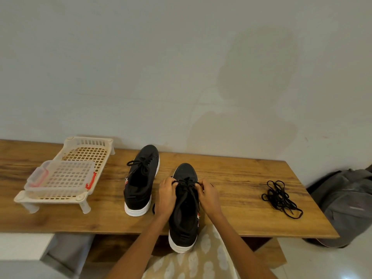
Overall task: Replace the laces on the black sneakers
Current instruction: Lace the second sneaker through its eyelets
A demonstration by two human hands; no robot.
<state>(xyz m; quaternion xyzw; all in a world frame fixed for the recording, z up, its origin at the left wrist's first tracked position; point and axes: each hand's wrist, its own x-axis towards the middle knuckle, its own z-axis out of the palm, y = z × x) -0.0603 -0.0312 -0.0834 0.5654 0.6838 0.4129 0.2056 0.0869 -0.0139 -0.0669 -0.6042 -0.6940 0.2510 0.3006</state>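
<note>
Wooden desk (231, 198) against a plain wall carries both black sneakers. Near sneaker (184, 206) sits at the front edge, heel overhanging toward the person, toe pointing away, so its long axis runs straight out from the body. Left hand (166, 193) and right hand (208, 194) flank it, each grip pinching the old lace (187, 183) at the knot over the upper eyelets. Both hands equally near; the lace lies directly between the two grips. Likely step: undoing the knot, pulling ends outward across the shoe's axis. Second sneaker (142, 178) stands to the left, laced, untouched. Spare laces (281, 196) lie in a loose tangle well to the right, nearer the right hand. White rack (66, 174) at far left, grey bag (350, 202) on the floor.
</note>
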